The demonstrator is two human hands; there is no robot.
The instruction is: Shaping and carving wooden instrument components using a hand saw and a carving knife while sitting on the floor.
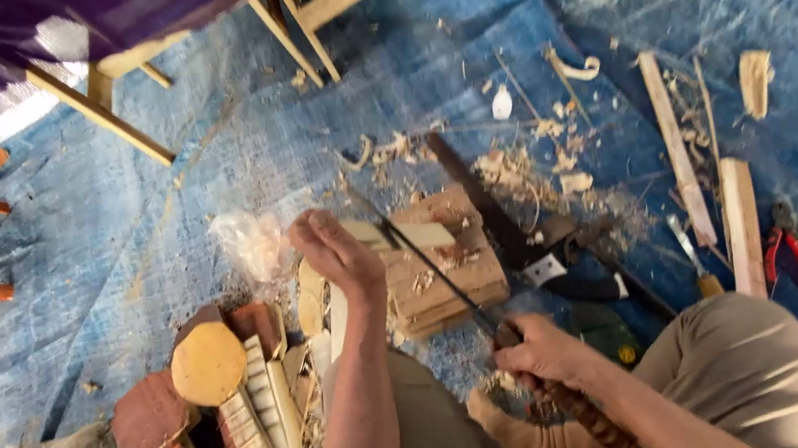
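Left hand (340, 251) pinches pale wood strip (400, 234), holding it on wooden block (444, 269) just right of hand. Right hand (539, 350) closed around handle of thin saw (435, 275), blade reaching up to strip. Better keep blade straight, strokes light, left fingers away from blade. Red pliers (788, 255) lie far right.

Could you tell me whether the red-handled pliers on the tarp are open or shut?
Slightly open: the red-handled pliers lie with handles spread apart.
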